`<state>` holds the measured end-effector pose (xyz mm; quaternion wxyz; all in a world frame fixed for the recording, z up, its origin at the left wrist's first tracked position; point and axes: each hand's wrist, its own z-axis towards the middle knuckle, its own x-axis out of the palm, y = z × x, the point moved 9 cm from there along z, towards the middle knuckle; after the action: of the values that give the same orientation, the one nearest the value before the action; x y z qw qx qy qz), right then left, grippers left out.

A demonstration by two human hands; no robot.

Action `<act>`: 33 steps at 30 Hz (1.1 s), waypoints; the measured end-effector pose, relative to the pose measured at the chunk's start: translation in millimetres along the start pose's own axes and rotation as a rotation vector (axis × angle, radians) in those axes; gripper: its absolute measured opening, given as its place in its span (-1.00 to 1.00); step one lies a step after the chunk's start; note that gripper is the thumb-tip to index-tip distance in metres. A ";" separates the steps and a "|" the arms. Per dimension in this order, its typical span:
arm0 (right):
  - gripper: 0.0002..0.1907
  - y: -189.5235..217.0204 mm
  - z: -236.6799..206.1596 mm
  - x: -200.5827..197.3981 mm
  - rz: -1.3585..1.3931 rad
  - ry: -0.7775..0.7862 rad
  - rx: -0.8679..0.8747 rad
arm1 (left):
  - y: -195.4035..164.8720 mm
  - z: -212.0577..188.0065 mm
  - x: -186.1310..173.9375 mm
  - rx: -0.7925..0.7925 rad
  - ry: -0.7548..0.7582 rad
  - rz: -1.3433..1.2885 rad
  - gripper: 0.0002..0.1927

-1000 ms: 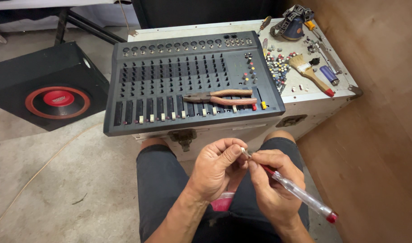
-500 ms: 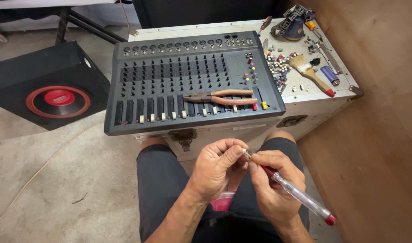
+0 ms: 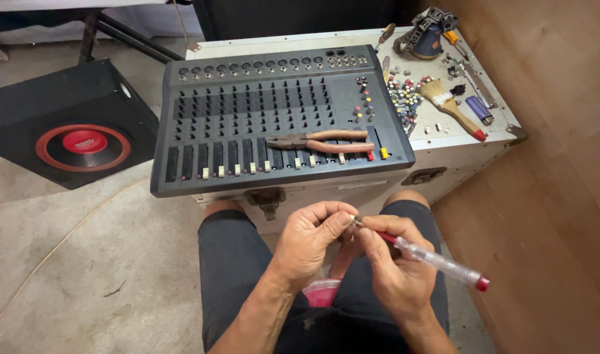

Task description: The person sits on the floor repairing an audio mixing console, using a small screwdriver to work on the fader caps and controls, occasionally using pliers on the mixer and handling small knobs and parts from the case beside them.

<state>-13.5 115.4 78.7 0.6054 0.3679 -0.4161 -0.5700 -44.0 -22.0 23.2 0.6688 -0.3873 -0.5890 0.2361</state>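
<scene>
Clear-handled, the screwdriver (image 3: 437,261) sits gripped in the right hand (image 3: 395,272), its tip meeting a tiny part pinched by the left hand (image 3: 310,239) above the lap. Far off, the grey mixer (image 3: 274,111) has several bare fader slots; loose knobs (image 3: 405,98) wait at its right.

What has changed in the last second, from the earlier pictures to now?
Almost nothing moved. The left hand still pinches a small part at the tip of the clear screwdriver, which the right hand still holds. The pliers stay on the grey mixer.
</scene>
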 end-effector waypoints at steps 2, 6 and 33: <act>-0.86 -7.6 0.5 -2.6 0.058 -0.001 0.033 | -0.5 1.8 1.2 -0.014 0.010 -0.013 -0.80; -0.85 -14.9 -1.2 -3.8 0.047 -0.001 0.048 | 11.5 1.5 6.1 -0.158 0.068 -0.225 -0.80; -0.84 -1.0 -9.7 -13.4 0.155 -0.080 -0.052 | 8.4 -1.5 24.8 -0.177 0.193 -0.643 -0.83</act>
<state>-5.0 128.4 73.0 0.6398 0.2956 -0.4524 -0.5464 -36.5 1.8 31.5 0.7254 -0.2590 -0.6331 -0.0762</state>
